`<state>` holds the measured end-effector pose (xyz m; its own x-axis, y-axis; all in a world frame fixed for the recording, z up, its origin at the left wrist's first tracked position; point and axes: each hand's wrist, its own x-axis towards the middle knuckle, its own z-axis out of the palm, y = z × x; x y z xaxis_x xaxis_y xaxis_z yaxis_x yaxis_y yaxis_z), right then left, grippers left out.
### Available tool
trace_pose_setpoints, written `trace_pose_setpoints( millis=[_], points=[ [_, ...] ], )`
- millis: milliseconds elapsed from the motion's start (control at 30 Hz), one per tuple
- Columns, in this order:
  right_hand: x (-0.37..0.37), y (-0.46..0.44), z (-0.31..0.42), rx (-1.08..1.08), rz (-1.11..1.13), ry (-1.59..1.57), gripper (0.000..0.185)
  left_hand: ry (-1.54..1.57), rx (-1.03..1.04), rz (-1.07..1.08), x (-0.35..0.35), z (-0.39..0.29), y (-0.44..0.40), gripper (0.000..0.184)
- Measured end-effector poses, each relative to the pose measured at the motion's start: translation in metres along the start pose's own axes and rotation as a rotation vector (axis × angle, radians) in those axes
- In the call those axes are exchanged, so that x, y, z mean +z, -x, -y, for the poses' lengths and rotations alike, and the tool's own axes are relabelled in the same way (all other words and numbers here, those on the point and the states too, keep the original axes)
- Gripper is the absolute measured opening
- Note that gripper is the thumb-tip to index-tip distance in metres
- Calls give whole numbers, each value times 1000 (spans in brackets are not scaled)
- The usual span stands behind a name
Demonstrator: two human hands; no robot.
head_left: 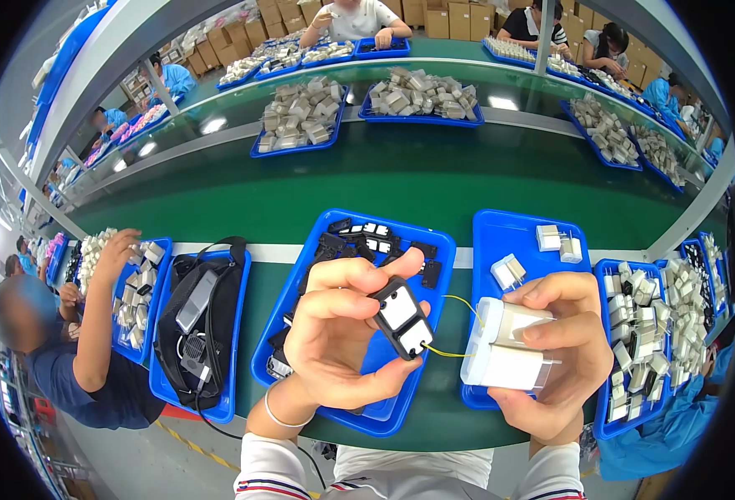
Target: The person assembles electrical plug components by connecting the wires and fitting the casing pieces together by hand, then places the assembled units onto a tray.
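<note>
My left hand (326,329) pinches a small black plastic cover with two white pads (400,317) between thumb and fingers. My right hand (576,350) grips a white charger housing (509,367) with metal prongs at its right end. Thin yellow wires (448,354) run from the cover to the housing, and the two pieces are held apart. Below my left hand is a blue tray (277,354) of black covers (332,248). Behind my right hand, another blue tray (488,242) holds several white chargers (548,237).
A blue tray (227,400) with a black bag (217,312) and phone lies left, near a co-worker's raised arm (97,333). A tray of chargers (634,333) stands right. Piled trays (422,93) line the shelf beyond the green belt (367,179).
</note>
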<state>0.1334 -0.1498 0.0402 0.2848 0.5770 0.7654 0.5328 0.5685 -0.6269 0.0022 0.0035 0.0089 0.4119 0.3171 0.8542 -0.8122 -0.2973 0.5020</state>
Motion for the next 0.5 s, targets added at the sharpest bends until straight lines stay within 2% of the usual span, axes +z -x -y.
trace_pose_setpoints(
  millis=[300,400,500],
  points=[
    [-2,0,1,17,-2,15,42,-85,-9,21,1,-2,1,54],
    [-2,0,2,-14,-17,99,39,-159,-72,80,2,-6,2,55],
    [0,0,4,-143,-35,244,37,-150,-106,95,5,-7,-1,57]
  ],
)
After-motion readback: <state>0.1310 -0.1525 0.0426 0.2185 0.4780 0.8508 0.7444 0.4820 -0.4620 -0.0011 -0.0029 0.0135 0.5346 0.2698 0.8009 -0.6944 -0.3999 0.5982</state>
